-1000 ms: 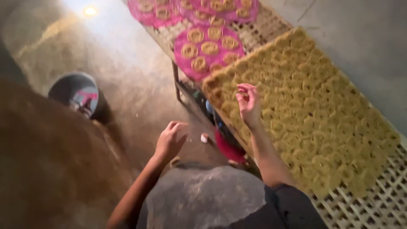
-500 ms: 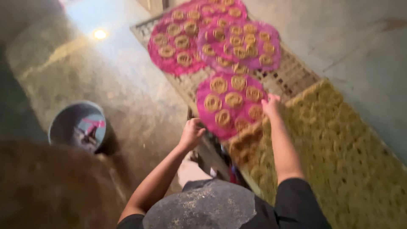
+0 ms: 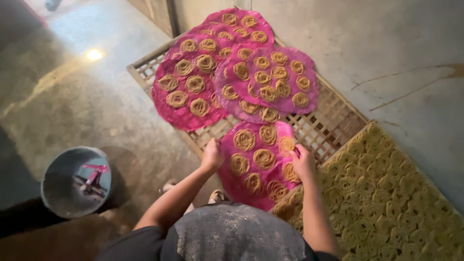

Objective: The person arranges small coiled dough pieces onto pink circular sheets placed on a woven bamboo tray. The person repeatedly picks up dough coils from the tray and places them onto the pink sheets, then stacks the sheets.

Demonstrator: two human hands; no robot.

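Pink cloth round, spiral-laden, is lying between both hands: left hand is pinching its near-left rim, right hand is clasping its right edge.

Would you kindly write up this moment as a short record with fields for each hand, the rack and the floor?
left hand: grips the left edge of the nearest pink mat
right hand: on the right edge of that mat, touching a dough spiral
mat load: tan dough spirals in coils
rack: slatted wooden lattice, bearing more pink mats with spirals farther off
right of mat: a dense yellow bed of spirals
floor: grey bucket at left, a pink thing inside
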